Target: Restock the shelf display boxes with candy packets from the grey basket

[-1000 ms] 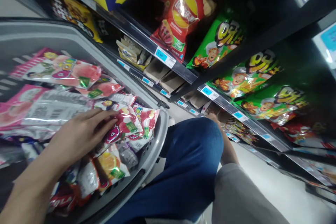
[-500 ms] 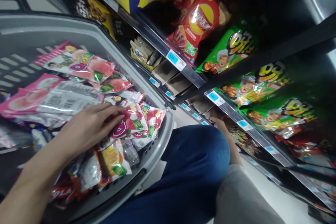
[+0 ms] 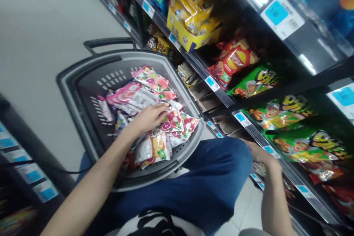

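My left hand (image 3: 155, 116) is inside the grey shopping basket (image 3: 199, 132), palm down on a heap of small candy bags. Its thumb and fingers come together at the edge of a red-and-white fruit candy bag (image 3: 174, 121). Around it lie a pink peach candy bag (image 3: 151, 79), a silver-backed bag (image 3: 143, 97) and an orange one (image 3: 160, 146). My right hand (image 3: 260, 153) reaches past my right knee to the lower shelf; its fingers are hidden behind the knee and shelf edge.
Shelves on the right hold a red chip bag (image 3: 233, 62), green snack bags (image 3: 280, 114) and a yellow box of small packets (image 3: 184, 35). Price tags (image 3: 212, 83) line the shelf edges. My knee (image 3: 235, 155) stands between basket and shelf. Another tagged rack (image 3: 30, 171) is at left.
The view has drawn back, so the whole basket and more shelving show. My left hand stays on the same candy bag. More of my right forearm shows, its hand still at the lower shelf.
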The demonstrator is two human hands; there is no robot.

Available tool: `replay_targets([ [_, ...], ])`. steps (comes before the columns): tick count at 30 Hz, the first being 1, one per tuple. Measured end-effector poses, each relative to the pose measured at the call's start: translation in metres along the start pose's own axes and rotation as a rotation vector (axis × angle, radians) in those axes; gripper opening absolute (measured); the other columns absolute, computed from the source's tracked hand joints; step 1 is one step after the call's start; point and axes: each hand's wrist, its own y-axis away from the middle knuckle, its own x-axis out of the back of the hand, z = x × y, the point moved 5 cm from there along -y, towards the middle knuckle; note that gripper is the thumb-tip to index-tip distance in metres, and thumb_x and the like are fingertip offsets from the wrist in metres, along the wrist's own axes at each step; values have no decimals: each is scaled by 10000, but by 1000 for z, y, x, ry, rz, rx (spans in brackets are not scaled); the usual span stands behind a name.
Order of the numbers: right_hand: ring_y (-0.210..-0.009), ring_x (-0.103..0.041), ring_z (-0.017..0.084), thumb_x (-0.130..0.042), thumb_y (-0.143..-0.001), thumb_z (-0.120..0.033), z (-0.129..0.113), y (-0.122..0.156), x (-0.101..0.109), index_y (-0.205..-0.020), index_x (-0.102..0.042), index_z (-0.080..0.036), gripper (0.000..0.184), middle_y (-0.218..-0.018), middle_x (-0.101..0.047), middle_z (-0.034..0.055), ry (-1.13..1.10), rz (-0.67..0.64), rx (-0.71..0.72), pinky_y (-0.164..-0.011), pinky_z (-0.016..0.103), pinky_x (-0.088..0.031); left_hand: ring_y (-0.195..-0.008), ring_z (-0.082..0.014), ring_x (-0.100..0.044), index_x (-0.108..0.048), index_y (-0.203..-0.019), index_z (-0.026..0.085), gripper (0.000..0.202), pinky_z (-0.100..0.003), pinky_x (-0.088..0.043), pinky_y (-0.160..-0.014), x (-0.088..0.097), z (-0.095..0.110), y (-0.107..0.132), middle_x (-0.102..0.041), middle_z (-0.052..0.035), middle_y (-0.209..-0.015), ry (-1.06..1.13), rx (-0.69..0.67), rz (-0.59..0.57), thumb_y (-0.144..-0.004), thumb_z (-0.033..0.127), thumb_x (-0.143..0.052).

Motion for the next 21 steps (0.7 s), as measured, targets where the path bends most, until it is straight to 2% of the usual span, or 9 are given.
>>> replay_targets([
  [1, -1270, -676, 268, -428, -1028, -374, -17, 11, 19, -1479, -630, -159, 539, -1414, -653, 118, 10, 29, -1, -1099, 380, -571, -1054, -235, -691, -687, -1211, 148, 401, -366, -529, -972, -1, 0, 0, -719, -122, -1171, -1, -2, -4, -1080, 343, -363],
  [4, -1287, -652, 335, -307, -1069, -516, -93, 27, 90, -1492, -609, -134, 645, -1401, -651, 162, 138, 357, 22, -1166, 502, -509, -999, -216, -688, -692, -1152, 146, 342, -342, -527, -945, -2, 4, 0, -722, -114, -1116, -12, -9, -42, -1075, 314, -404],
  [6, -1314, -630, 318, -298, -1097, -483, -162, 14, 123, -1493, -600, -145, 603, -1424, -639, 140, 186, 482, 162, -1190, 478, -479, -1011, -218, -687, -689, -1144, 133, 325, -341, -524, -955, -2, 8, 0, -719, -125, -1128, -33, -16, -64, -1078, 295, -416],
  [8, -1284, -645, 273, -321, -1117, -366, -228, -19, 133, -1461, -609, -146, 500, -1392, -660, 119, 216, 455, 261, -1166, 402, -484, -1049, -226, -685, -685, -1151, 117, 311, -344, -521, -977, -2, 12, -1, -712, -140, -1169, -64, -21, -74, -1074, 259, -419],
  [10, -1335, -610, 243, -323, -1147, -296, -275, -64, 112, -1519, -546, -146, 460, -1409, -647, 123, 329, 184, 227, -1169, 343, -455, -1064, -232, -681, -688, -1143, 107, 300, -343, -522, -982, -1, 14, -1, -708, -146, -1183, -95, -22, -77, -1068, 239, -429],
  [11, -1302, -632, 247, -406, -1135, -280, -292, -85, 97, -1465, -599, -140, 407, -1344, -679, 135, 365, 70, 214, -1130, 327, -480, -1069, -231, -679, -690, -1139, 107, 297, -340, -521, -986, 0, 15, -1, -707, -145, -1186, -107, -25, -78, -1068, 237, -432],
  [13, -1209, -677, 263, -513, -1106, -259, -310, -117, 66, -1308, -689, -85, 319, -1249, -703, 179, 428, -43, 168, -1072, 353, -529, -1082, -231, -673, -689, -1146, 105, 300, -339, -520, -995, 0, 16, -1, -704, -146, -1195, -124, -31, -77, -1070, 239, -432],
  [17, -1221, -655, 244, -638, -1065, -296, -311, -144, 20, -1352, -643, -105, 345, -1309, -659, 151, 531, -100, 86, -1101, 459, -543, -1062, -223, -669, -684, -1174, 115, 306, -331, -520, -956, 2, 16, 0, -698, -148, -1205, -141, -22, -66, -1072, 245, -426],
  [21, -1228, -644, 247, -662, -1055, -320, -315, -154, 12, -1390, -611, -118, 393, -1333, -634, 144, 565, -106, 57, -1091, 467, -556, -1029, -213, -677, -691, -1171, 136, 281, -311, -512, -898, 4, 17, 1, -706, -135, -1195, -150, -4, -63, -1063, 238, -452],
])
